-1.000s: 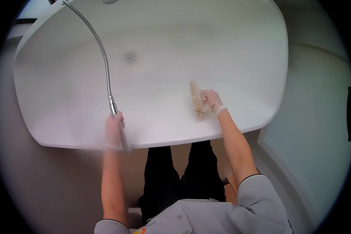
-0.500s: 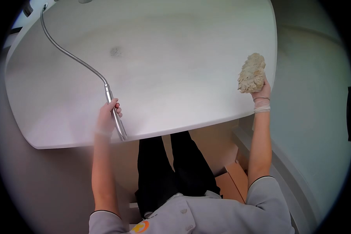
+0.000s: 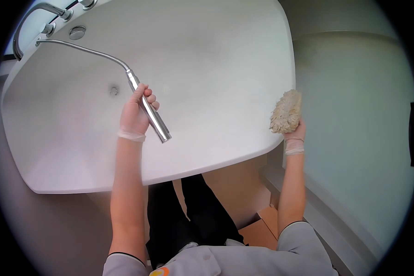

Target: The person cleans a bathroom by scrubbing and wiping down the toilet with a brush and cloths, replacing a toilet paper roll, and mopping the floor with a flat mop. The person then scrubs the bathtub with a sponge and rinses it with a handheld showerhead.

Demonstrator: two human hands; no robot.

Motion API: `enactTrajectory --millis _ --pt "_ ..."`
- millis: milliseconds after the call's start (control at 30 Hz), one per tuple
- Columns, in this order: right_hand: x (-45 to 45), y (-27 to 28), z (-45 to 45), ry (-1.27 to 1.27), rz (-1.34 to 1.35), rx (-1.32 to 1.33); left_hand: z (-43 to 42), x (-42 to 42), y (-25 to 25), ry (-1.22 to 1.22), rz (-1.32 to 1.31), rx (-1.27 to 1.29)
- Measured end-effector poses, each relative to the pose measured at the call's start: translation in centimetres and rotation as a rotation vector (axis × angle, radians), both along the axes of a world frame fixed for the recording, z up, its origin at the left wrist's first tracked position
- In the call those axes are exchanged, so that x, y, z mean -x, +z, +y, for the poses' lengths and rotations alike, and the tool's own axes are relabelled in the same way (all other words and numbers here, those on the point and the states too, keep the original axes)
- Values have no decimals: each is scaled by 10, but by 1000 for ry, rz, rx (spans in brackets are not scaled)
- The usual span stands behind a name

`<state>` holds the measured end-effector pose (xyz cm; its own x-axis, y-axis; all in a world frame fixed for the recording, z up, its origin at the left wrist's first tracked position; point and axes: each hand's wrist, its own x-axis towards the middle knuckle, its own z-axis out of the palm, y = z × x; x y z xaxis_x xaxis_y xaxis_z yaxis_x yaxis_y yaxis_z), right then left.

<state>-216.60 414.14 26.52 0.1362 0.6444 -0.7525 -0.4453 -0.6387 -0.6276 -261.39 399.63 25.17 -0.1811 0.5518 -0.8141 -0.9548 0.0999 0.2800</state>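
My left hand [image 3: 138, 112], in a thin clear glove, is closed around a chrome hand shower [image 3: 157, 121]. The shower slants over the white bathtub [image 3: 202, 110], its lower end toward me. Its metal hose [image 3: 89, 49] runs up to the tub's far left rim. At the tub's right edge my right hand [image 3: 295, 132], also gloved, grips a shaggy beige cleaning mitt [image 3: 286, 112]. The mitt hides most of the right fingers.
A curved chrome spout [image 3: 41, 7] and knobs [image 3: 47, 29] stand on the far left rim. The tub holds a round overflow cover [image 3: 77, 32] and a drain [image 3: 114, 89]. A frosted glass panel [image 3: 354, 119] is on the right, and a brown box [image 3: 261, 230] lies low beside my legs.
The view has shifted, bringing the spout and knobs into sight. My left hand has moved the hand shower farther in over the tub; the mitt now sits nearer the tub's right front corner.
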Motion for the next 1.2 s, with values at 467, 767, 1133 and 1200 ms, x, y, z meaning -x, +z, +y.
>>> enactTrajectory --millis 467,767,1133,1200 --pt "1 10 -35 -42 107 11 81 73 18 606 357 -54" --pt "-13 15 8 23 76 17 80 -12 38 502 58 -170" --pt "-30 28 53 108 -20 26 -22 -36 53 141 -5 -40" --pt "-29 30 52 108 -30 26 -54 -20 57 -17 69 42"
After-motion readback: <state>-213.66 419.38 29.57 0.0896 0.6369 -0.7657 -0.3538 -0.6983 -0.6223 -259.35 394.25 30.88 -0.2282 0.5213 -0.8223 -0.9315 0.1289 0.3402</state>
